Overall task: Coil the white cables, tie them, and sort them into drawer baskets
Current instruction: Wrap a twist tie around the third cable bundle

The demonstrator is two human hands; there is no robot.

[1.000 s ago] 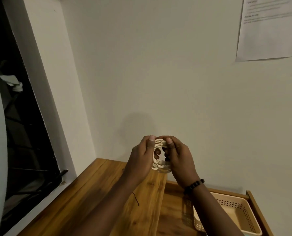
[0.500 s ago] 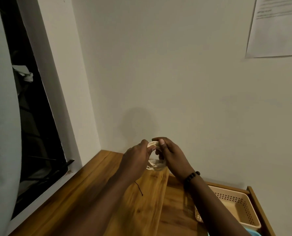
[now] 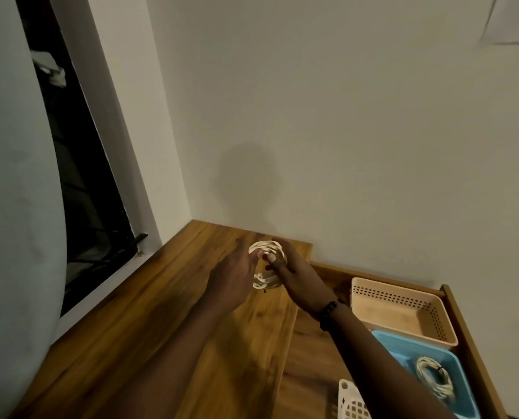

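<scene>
White cable coil pinched between left hand and right hand above the wooden top, loops kept bunched for tying (blue basket, near right, already holding one coil).

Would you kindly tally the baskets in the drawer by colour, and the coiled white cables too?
Beige basket: 1
Blue basket: 1
White basket: 1, only partly in view
Coiled white cables: 2, one held by both the left hand and right hand at, one lying in the blue basket
Total: 5
</scene>
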